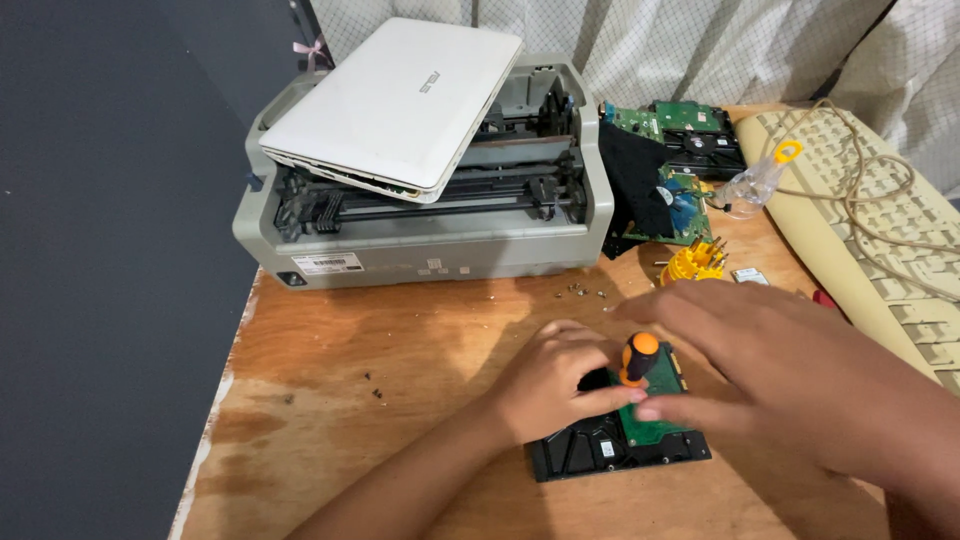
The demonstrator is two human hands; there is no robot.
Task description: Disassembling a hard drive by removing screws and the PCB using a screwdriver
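Note:
A black hard drive with a green circuit board on top lies on the wooden table near the front. My left hand rests on the drive's left part and steadies it. My right hand reaches over the drive with fingers spread, touching the board. An orange and black screwdriver stands upright on the board between the two hands; which hand grips it is unclear.
A grey printer with a white laptop on it stands at the back. More circuit boards, a yellow bit holder, a clear bottle and a beige keyboard lie right. Small screws are scattered mid-table.

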